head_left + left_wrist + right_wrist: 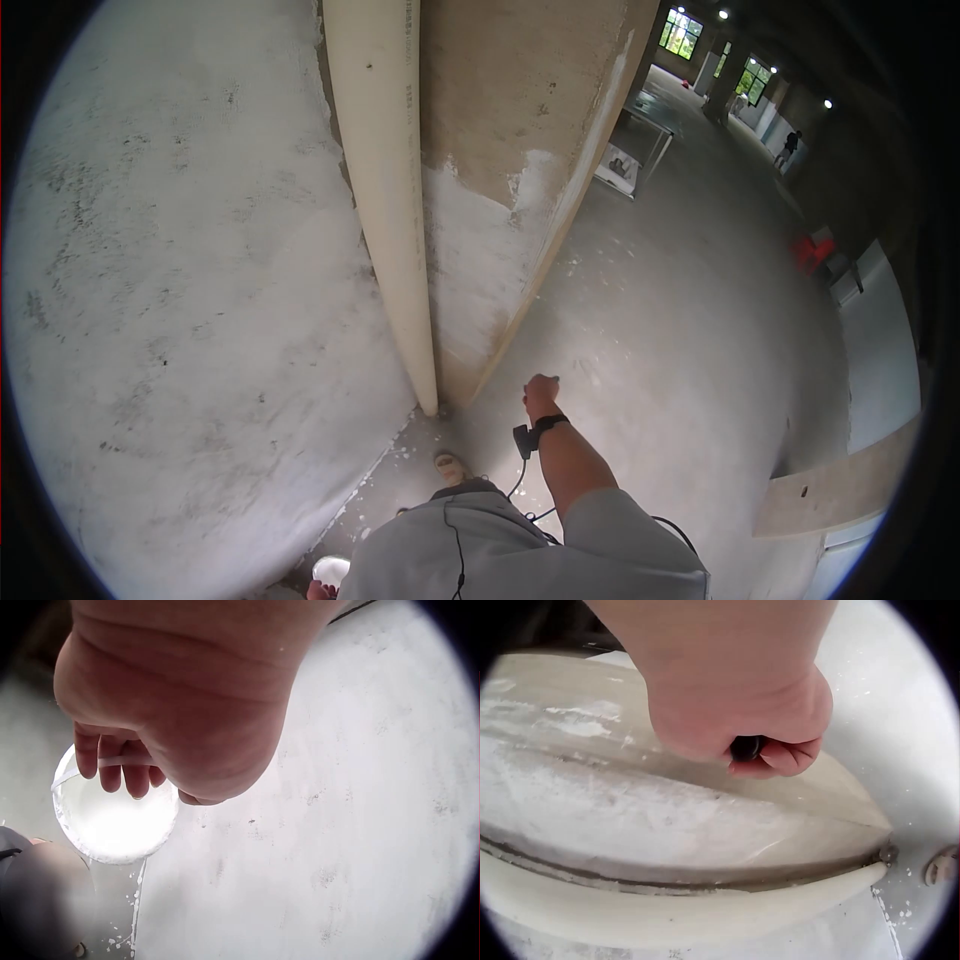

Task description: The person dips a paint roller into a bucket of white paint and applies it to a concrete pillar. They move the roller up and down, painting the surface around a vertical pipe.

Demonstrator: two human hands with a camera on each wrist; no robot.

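My left hand (180,712) has its fingers curled round the thin white handle (124,760) of a white bucket, which hangs below it. Bright white, paint-like stuff fills the round bucket (58,796) as seen from above. At the bottom edge of the head view, part of that hand and bucket show. My right hand (742,712) is closed in a fist round a dark, rounded handle end (745,748); the rest of that tool is hidden, so I cannot tell its kind. This hand is held out over the floor, right of the wall corner.
A cream pipe (385,200) runs down the wall corner, beside a partly whitened pillar (500,190). White wall (180,300) fills the left. White splashes dot the concrete floor (690,330). Boards (840,480) stand at the right, a red object (812,252) beyond them. Far off, a person (789,150) stands.
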